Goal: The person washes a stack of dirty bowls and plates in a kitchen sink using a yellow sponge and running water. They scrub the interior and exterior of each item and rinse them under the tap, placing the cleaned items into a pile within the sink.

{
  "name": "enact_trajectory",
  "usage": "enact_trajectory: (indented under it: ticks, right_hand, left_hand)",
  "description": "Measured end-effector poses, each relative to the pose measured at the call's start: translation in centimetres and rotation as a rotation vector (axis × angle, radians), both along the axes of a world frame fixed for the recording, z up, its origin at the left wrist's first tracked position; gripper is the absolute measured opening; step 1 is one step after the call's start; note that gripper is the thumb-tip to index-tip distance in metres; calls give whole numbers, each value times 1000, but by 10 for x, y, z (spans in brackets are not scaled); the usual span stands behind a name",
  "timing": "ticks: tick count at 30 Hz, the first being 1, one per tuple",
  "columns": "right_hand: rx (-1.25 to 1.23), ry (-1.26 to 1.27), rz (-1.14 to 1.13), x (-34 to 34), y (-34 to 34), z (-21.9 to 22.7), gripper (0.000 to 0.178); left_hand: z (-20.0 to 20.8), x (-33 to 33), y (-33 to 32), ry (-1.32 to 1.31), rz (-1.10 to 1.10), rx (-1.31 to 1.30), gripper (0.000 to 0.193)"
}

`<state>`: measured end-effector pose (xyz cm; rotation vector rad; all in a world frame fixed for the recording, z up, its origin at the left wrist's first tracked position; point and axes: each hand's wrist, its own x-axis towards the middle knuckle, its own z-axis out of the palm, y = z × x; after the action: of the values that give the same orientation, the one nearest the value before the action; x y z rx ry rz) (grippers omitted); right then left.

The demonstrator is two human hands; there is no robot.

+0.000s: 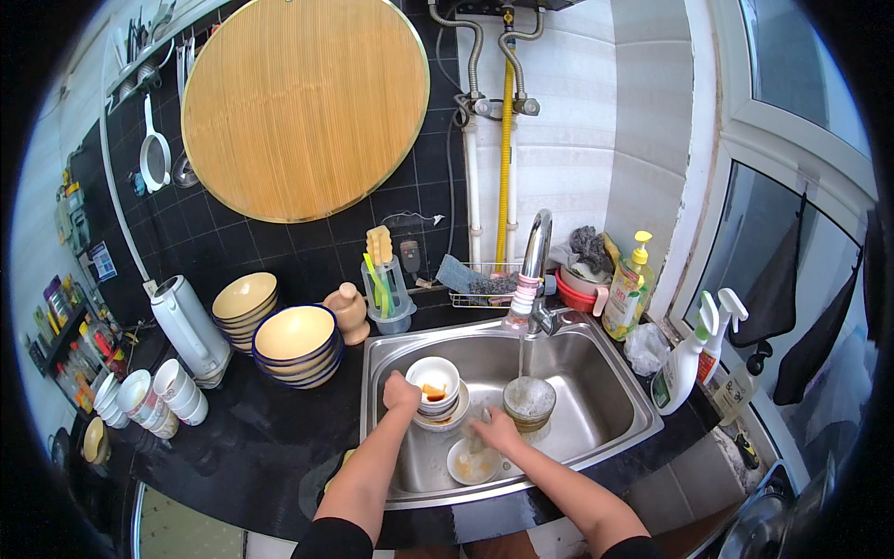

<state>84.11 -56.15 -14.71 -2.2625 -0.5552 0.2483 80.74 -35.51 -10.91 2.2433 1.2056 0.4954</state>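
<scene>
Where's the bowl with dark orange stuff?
In the head view, the white bowl tops a stack in the left half of the sink, right of the left hand.

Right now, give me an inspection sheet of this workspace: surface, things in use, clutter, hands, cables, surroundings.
Surface: dark countertop with steel sink set in.
Things in use: stacked white bowls, brown residue in the top one; small bowl; faucet running into another bowl.
Clutter: stacked cream bowls, cups, spray bottles.
Hands: left hand at the white stack's side; right hand near the small bowl, blurred, grip unclear.
Cables: grey cord along the dark tiled wall.
Surroundings: round wooden board against the wall; window at right.
</scene>
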Motion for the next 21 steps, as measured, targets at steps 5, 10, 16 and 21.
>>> enact_trajectory:
  ticks: [5,10,16,21]
  right_hand:
    - [123,77,-97,31,49,29,65]
    - [-4,-1,-142,41,84,34,56]
    - [51,-133,-134,40,90,41,42]
    - [231,-279,-61,49,73,49,42]
  left_hand:
    - [4,-6,4,40,-12,-67,23]
    - [-4,-1,9,46,-57,-60,29]
    - [-13,0,21,-58,-104,-92,29]
    - [18,-7,8,-238,-201,-414,19]
